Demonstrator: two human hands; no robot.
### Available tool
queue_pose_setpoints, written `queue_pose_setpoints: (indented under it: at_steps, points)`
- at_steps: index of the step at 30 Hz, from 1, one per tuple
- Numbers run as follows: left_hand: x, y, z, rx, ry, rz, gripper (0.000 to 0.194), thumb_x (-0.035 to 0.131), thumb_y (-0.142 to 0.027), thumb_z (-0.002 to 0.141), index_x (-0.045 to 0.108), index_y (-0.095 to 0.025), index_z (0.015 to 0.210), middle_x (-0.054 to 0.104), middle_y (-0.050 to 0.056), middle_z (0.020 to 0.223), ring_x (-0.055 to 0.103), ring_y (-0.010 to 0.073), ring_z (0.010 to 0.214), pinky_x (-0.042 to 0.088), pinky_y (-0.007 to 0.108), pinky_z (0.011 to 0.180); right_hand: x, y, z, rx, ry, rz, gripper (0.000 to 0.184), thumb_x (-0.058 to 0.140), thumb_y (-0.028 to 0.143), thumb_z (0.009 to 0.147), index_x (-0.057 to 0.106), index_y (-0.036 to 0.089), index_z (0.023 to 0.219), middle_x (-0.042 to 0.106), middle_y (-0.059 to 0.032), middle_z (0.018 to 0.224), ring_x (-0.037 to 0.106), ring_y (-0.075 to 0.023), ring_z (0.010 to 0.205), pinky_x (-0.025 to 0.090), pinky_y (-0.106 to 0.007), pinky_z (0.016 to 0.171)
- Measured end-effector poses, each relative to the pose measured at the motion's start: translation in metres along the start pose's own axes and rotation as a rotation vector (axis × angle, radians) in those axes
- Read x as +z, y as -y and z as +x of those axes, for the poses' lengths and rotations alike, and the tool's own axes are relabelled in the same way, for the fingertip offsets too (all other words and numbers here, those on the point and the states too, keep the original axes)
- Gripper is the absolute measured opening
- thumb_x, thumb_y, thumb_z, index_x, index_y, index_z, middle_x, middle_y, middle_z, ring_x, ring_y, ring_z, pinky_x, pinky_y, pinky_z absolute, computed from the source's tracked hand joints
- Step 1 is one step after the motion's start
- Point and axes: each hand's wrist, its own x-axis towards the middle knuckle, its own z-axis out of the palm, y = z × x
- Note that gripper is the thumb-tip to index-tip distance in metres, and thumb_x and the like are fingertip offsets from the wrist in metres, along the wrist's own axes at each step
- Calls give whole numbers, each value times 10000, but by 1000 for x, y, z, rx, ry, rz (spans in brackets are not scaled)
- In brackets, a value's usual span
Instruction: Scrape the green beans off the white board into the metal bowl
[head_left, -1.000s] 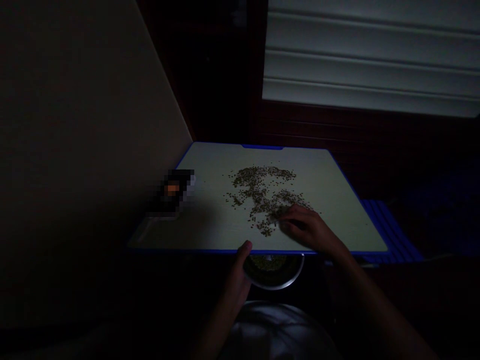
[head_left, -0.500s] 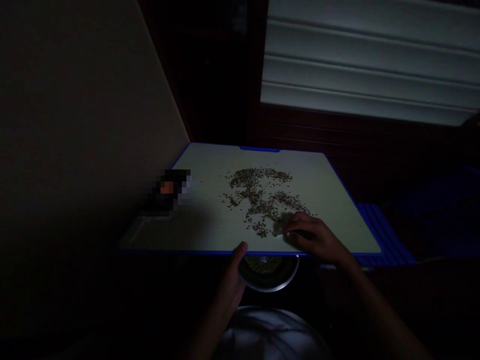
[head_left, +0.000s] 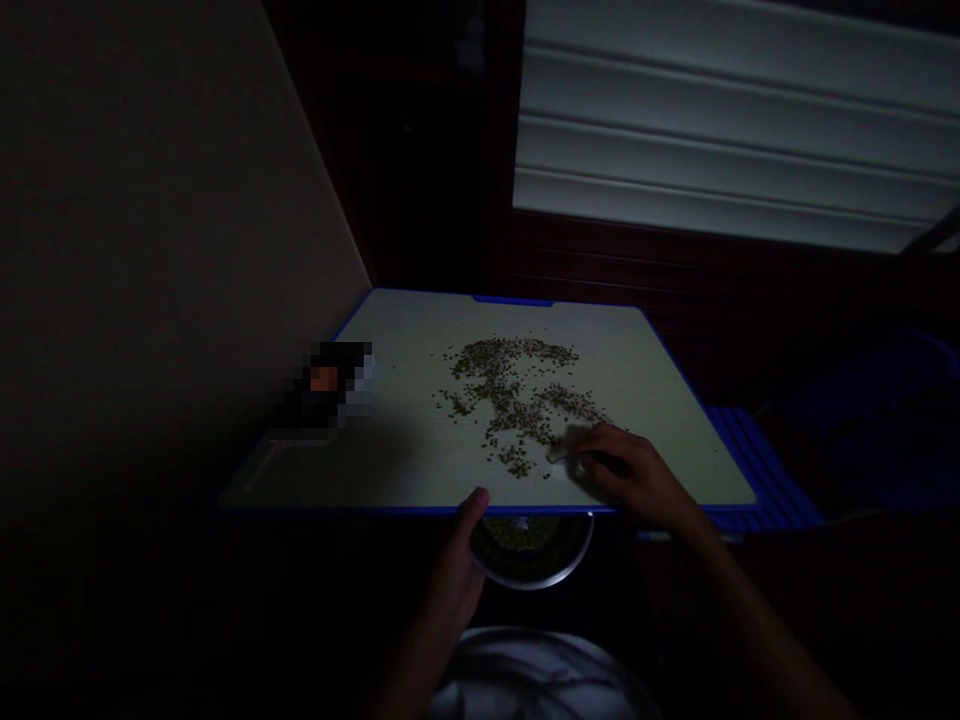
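Many small greenish-brown seeds (head_left: 510,390) lie scattered in a loose patch on a pale green board with a blue edge (head_left: 375,450). My right hand (head_left: 630,470) rests at the patch's lower right, its fingertips pinching a small, blurred pale flat piece (head_left: 564,445) against the board. Below the board's near edge, my left hand (head_left: 454,570) is shut on the rim of a round metal bowl (head_left: 541,578). The bowl holds similar seeds and sits partly under the edge.
A pixelated dark object with an orange spot (head_left: 322,385) stands at the board's left edge. A beige wall (head_left: 165,250) runs along the left. Behind are dark wood panelling (head_left: 600,255) and a pale ribbed blind (head_left: 712,120). A blue ribbed item (head_left: 757,465) lies to the right.
My right hand has moved slightly toward the board's near edge, with the pale piece still in its fingers. The whole view has drifted a little, and the bowl stays in my left hand.
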Motion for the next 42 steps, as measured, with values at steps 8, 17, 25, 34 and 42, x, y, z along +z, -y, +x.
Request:
queue_pose_setpoints:
  at_steps: [8,17,25,34,42]
  points:
    - [1,-1,-2,7,1,4,421,781,-178,985,747,-165,1404,880,126,1254,788,336,1289,559,507,1212,6,8,-9,-41,-10,-15,182,653,347,1069,812,283,1131,795,-56,984,754,-223,900,619,-368,802]
    - [5,-4,-6,-6,-19,15,408,754,-184,1014,726,-136,1418,875,150,1260,767,328,1328,554,471,1215,19,14,-18,8,-67,-95,204,635,320,1074,791,284,1199,803,-62,1029,770,-221,931,625,-351,819]
    - [4,-2,-4,3,-10,11,435,758,-178,1007,719,-140,1438,890,134,1210,801,329,1263,555,505,1214,21,7,-19,27,-145,-123,185,638,332,1074,769,271,1189,798,-65,1054,773,-227,956,622,-350,843]
    - [-3,0,-1,-15,-15,5,471,758,-196,1013,693,-127,1474,889,144,1208,801,322,1264,560,499,1209,24,16,-18,-6,-92,-109,201,635,309,1083,777,284,1222,798,-54,1024,774,-200,922,624,-316,824]
    - [0,-1,-4,-7,-11,-2,424,737,-179,1023,717,-133,1444,897,131,1174,805,322,1257,549,512,1221,28,5,-14,63,-209,-171,207,633,303,1074,769,261,1225,819,-84,1113,788,-235,988,633,-348,876]
